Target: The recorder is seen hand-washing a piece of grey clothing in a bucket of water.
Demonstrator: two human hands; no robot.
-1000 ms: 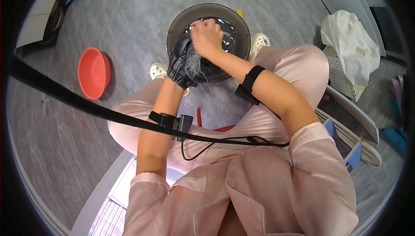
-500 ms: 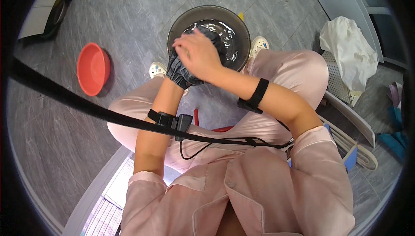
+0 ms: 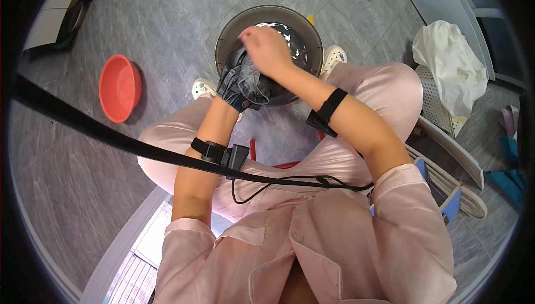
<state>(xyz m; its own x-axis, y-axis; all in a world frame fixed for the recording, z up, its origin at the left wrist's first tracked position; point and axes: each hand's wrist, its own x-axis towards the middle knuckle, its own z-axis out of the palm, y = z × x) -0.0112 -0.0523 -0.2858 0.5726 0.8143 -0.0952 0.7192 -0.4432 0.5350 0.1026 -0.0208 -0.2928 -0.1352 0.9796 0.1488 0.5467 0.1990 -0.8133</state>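
Both hands work a dark cloth (image 3: 245, 84) over the basin (image 3: 223, 42) on the floor. The left hand (image 3: 237, 89) bunches it tight; the right hand (image 3: 267, 50) presses it, seemingly so drips fall into the foamy water (image 3: 295, 42).

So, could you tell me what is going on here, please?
A person in pink clothes sits over a grey basin of soapy water on the floor. The left hand grips a bunched dark cloth at the basin's near rim, and the right hand presses on the cloth just above it, over the water. A red bowl lies on the floor to the left, apart from both hands, and a white bag sits on a rack to the right.
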